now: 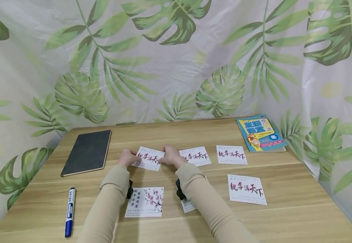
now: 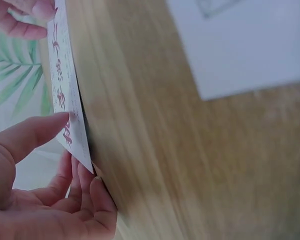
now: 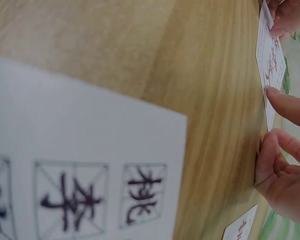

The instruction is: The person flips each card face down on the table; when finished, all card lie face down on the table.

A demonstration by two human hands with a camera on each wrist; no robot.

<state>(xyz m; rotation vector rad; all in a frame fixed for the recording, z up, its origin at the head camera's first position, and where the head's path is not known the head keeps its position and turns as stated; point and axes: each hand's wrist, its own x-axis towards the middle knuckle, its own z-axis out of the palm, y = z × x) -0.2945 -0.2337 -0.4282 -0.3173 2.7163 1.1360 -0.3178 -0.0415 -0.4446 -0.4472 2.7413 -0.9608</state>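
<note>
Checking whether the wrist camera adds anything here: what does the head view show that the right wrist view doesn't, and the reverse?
Head only: the black notebook, the marker, the blue book and the blossom card.
Right wrist only: boxed characters on a foreground card, seen close up.
Both: the left hand and right hand holding one lettered card between them, and the wooden table.
</note>
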